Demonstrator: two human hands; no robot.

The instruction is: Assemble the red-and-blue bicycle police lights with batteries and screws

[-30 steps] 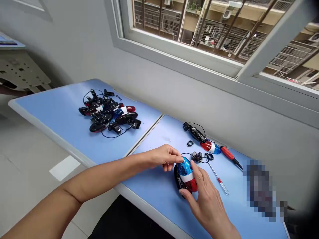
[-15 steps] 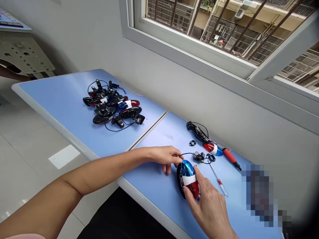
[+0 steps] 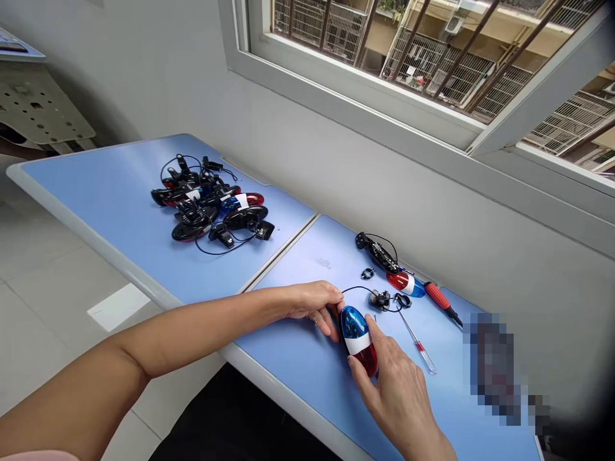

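An oval light unit (image 3: 358,339), blue at one end, white in the middle and red at the other, is upright in my grasp above the blue table. My right hand (image 3: 396,384) grips its right side and lower end between thumb and fingers. At its upper left, my left hand (image 3: 319,306) has thumb and index finger pinched at the black cable or the unit's edge; which one is hidden. The thin black cable runs from there to a small black clamp part (image 3: 379,299). A black ring clip (image 3: 402,301) lies beside that part.
Several finished-looking light units (image 3: 243,201) with cables are heaped on the left table (image 3: 96,192). Near the wall lie a black housing (image 3: 382,255), a red-blue cover (image 3: 406,283), a black ring (image 3: 368,273), a red-handled tool (image 3: 439,298) and a screwdriver (image 3: 425,355).
The light unit has turned slightly, so its black side shows less. My left fingers have drawn together near its top edge. The whole view has shifted a little.
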